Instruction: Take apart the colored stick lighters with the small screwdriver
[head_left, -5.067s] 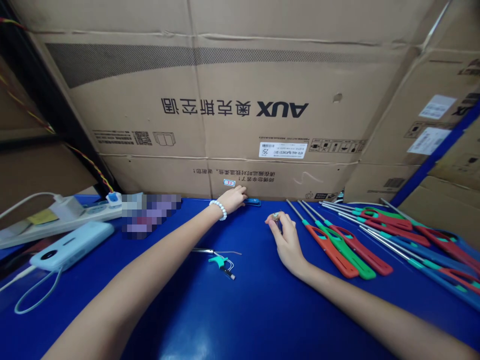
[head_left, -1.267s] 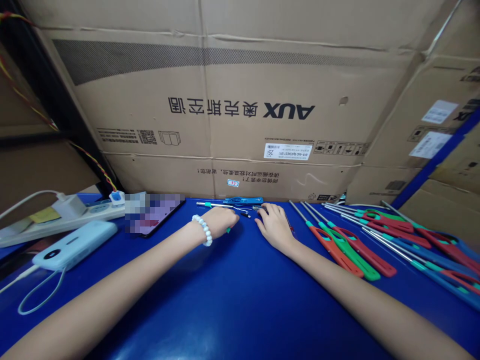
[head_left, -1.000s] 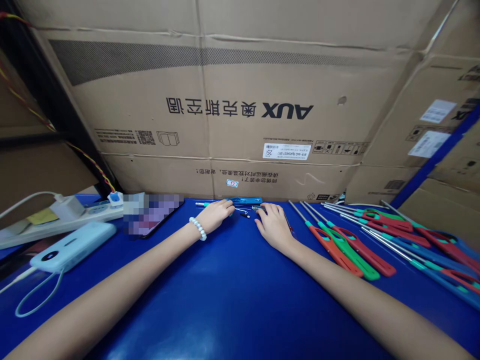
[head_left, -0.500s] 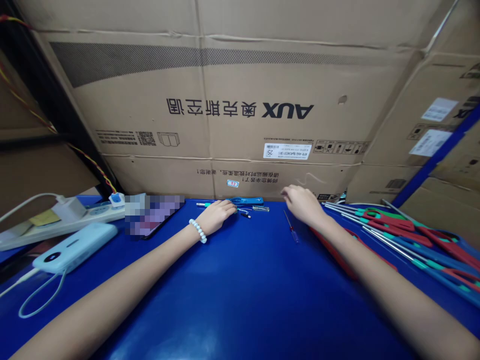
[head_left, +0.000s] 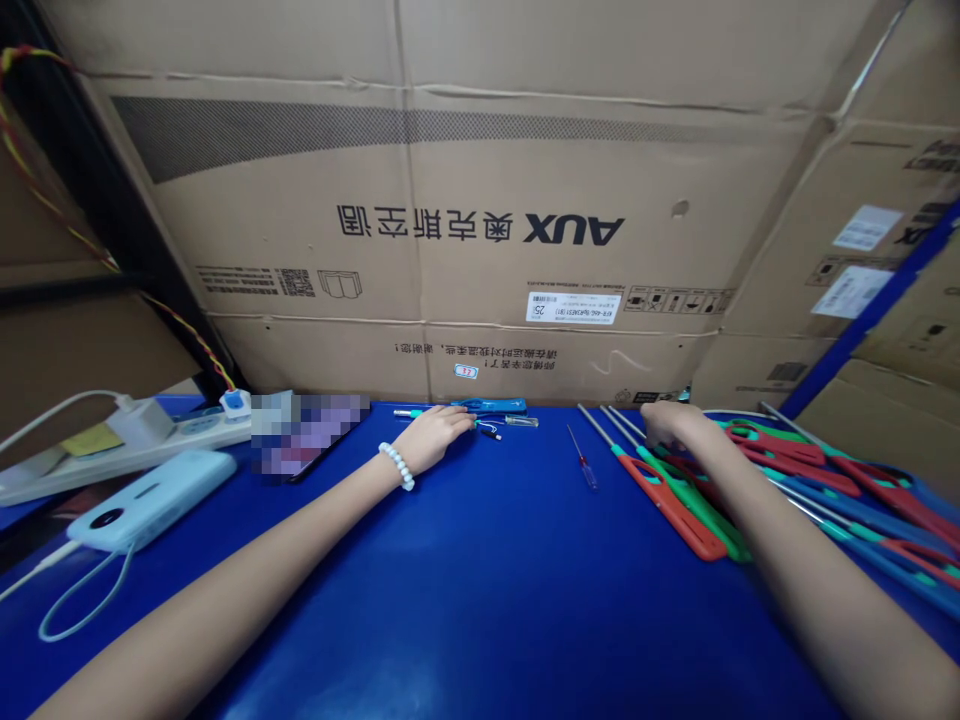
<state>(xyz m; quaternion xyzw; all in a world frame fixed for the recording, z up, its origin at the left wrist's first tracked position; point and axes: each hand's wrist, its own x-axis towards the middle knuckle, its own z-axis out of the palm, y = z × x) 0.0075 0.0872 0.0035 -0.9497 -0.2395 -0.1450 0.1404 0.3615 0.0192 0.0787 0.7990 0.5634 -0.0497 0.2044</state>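
Note:
My left hand [head_left: 431, 438], with a pale bead bracelet [head_left: 397, 467] at the wrist, lies on the tabletop with its fingers stretched out. Just beyond its fingertips are a blue long-barrelled lighter [head_left: 499, 406], a small clear-handled tool [head_left: 521, 421] and a small black piece with a white loop [head_left: 491, 434]. My right hand [head_left: 679, 425] reaches down over the lighters on the right, fingers bent downward. What those fingertips touch is hidden. Left of it lie an orange-red lighter [head_left: 667, 505] and a green lighter [head_left: 686, 490], side by side.
A screwdriver [head_left: 583, 462] with a clear purple handle lies mid-table. More lighters [head_left: 862, 505] spread along the right. On the left are a phone [head_left: 334, 430], a light-blue power bank [head_left: 150, 500] and a white power strip [head_left: 202, 435]. A cardboard wall [head_left: 480, 150] stands behind.
My right hand has moved right, from beyond the screwdriver to over the lighters, uncovering the orange-red and green ones. My left hand has stayed in place.

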